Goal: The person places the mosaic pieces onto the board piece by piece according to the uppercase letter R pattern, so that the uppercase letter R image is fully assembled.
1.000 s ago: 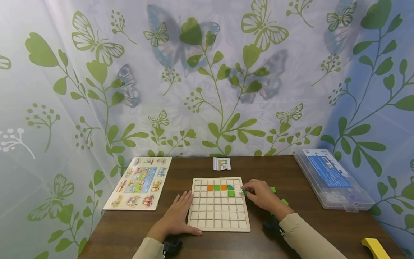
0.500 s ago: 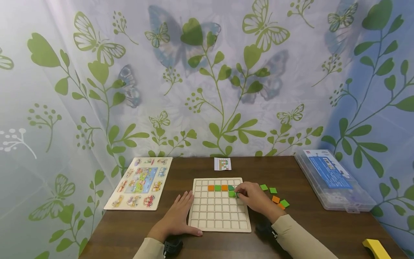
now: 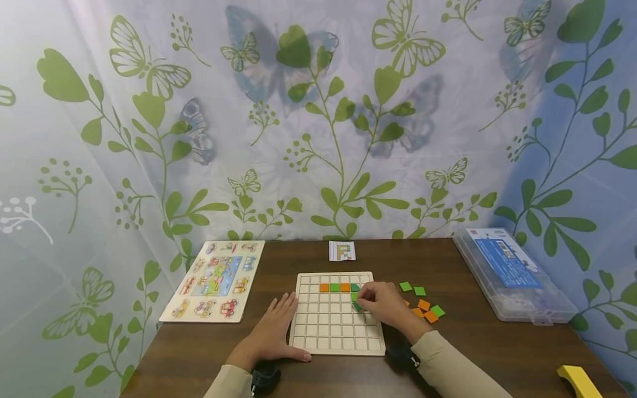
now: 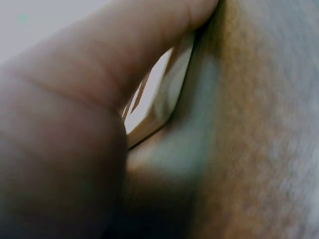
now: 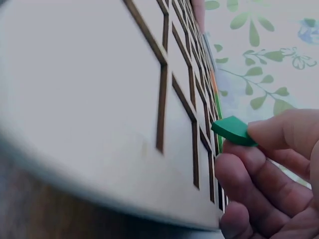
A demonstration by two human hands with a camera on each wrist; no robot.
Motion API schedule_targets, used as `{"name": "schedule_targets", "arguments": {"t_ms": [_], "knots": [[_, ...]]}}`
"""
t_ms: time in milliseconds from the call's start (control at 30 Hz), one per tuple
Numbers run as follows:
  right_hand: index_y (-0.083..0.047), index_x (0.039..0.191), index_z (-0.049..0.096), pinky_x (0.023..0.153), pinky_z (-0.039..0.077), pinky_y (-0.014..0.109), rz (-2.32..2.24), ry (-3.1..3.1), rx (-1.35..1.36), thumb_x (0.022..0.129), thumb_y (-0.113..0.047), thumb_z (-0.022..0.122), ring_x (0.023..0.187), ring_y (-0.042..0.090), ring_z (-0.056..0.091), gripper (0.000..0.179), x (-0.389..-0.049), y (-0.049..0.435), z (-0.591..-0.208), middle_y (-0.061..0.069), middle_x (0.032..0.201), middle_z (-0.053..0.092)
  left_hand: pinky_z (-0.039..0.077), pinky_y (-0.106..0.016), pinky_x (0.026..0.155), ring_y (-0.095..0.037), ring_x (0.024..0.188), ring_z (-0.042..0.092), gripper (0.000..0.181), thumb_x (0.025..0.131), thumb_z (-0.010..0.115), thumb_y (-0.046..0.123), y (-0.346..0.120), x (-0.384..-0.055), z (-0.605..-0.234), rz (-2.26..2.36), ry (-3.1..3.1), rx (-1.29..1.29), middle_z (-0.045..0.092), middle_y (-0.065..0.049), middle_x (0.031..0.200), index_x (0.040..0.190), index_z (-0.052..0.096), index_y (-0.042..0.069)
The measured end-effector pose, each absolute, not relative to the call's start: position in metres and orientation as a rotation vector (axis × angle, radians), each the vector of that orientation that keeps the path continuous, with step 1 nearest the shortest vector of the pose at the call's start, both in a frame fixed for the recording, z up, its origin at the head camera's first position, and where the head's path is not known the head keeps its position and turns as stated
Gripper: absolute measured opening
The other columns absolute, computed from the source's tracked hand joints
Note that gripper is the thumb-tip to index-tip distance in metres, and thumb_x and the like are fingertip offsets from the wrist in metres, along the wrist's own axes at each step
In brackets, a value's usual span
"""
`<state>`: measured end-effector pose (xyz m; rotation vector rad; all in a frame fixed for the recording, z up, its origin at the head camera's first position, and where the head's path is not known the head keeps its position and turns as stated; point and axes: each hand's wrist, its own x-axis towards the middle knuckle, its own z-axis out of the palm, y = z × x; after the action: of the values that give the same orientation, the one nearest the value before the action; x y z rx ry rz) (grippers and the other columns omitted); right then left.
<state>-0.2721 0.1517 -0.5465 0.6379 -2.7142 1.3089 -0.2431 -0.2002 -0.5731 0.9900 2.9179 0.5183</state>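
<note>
A wooden grid board [image 3: 336, 327] lies in front of the person. Along its upper rows sit an orange tile [image 3: 324, 287], a green tile [image 3: 334, 287], another orange tile [image 3: 345, 287] and a dark green piece [image 3: 355, 287], with a light green tile [image 3: 354, 296] just below. Thumb and fingers of the right hand [image 3: 387, 305] pinch a dark green tile [image 5: 233, 130] with a curved edge, close over the board's right side. Fingers spread, the left hand [image 3: 271, 331] rests at the board's left edge, its thumb along the lower left corner.
Several loose tiles, including a green tile [image 3: 419, 291] and an orange tile [image 3: 424, 304], lie right of the board. A small pattern card [image 3: 342, 251] is behind it. A vehicle puzzle [image 3: 251, 249] lies left; a plastic case [image 3: 517, 309] and yellow object [image 3: 577, 380] are right.
Carrying the dark green tile, the right hand has moved left from the board's right edge to over its squares, exposing more loose tiles. The left hand stays in place.
</note>
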Motion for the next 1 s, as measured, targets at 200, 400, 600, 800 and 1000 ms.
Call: {"name": "schedule_targets", "arguments": {"t_ms": [200, 400, 600, 800, 1000], "knots": [[-0.017, 0.091, 0.079, 0.064, 0.054, 0.032, 1.311, -2.735, 0.563, 0.095, -0.013, 0.081, 0.07, 0.011, 0.063, 0.007, -0.271, 0.148, -0.546, -0.012, 0.079, 0.068, 0.013, -0.06, 0.123, -0.04, 0.157, 0.013, 0.14, 0.072, 0.07, 0.089, -0.199, -0.242, -0.572, 0.523, 2.919, 0.994, 0.018, -0.023, 0.171, 0.164, 0.024, -0.006], [-0.015, 0.089, 0.081, 0.06, 0.052, 0.032, 1.3, -2.751, 0.462, 0.093, -0.016, 0.083, 0.068, 0.013, 0.06, 0.005, -0.269, 0.147, -0.547, -0.011, 0.077, 0.067, 0.014, -0.061, 0.123, -0.041, 0.157, 0.015, 0.14, 0.072, 0.07, 0.089, -0.199, -0.241, -0.57, 0.515, 2.92, 1.002, 0.019, -0.024, 0.17, 0.164, 0.025, -0.007], [-0.02, 0.086, 0.082, 0.063, 0.052, 0.032, 1.231, -2.764, 0.451, 0.093, -0.016, 0.084, 0.069, 0.01, 0.059, 0.008, -0.27, 0.145, -0.552, -0.014, 0.077, 0.067, 0.013, -0.06, 0.123, -0.039, 0.157, 0.014, 0.141, 0.072, 0.071, 0.089, -0.2, -0.24, -0.569, 0.516, 2.924, 0.984, 0.019, -0.023, 0.171, 0.164, 0.024, -0.006], [-0.019, 0.087, 0.082, 0.065, 0.053, 0.032, 1.21, -2.765, 0.45, 0.092, -0.014, 0.084, 0.072, 0.008, 0.06, 0.008, -0.27, 0.142, -0.555, -0.014, 0.079, 0.067, 0.013, -0.06, 0.123, -0.04, 0.157, 0.014, 0.14, 0.072, 0.071, 0.088, -0.2, -0.24, -0.568, 0.521, 2.921, 0.999, 0.018, -0.024, 0.17, 0.164, 0.024, -0.007], [-0.02, 0.088, 0.081, 0.065, 0.053, 0.031, 1.234, -2.767, 0.432, 0.093, -0.015, 0.084, 0.072, 0.009, 0.06, 0.008, -0.27, 0.142, -0.556, -0.014, 0.078, 0.066, 0.012, -0.06, 0.124, -0.039, 0.157, 0.014, 0.14, 0.072, 0.07, 0.089, -0.2, -0.241, -0.57, 0.517, 2.926, 0.992, 0.019, -0.023, 0.171, 0.164, 0.025, -0.006]]}}
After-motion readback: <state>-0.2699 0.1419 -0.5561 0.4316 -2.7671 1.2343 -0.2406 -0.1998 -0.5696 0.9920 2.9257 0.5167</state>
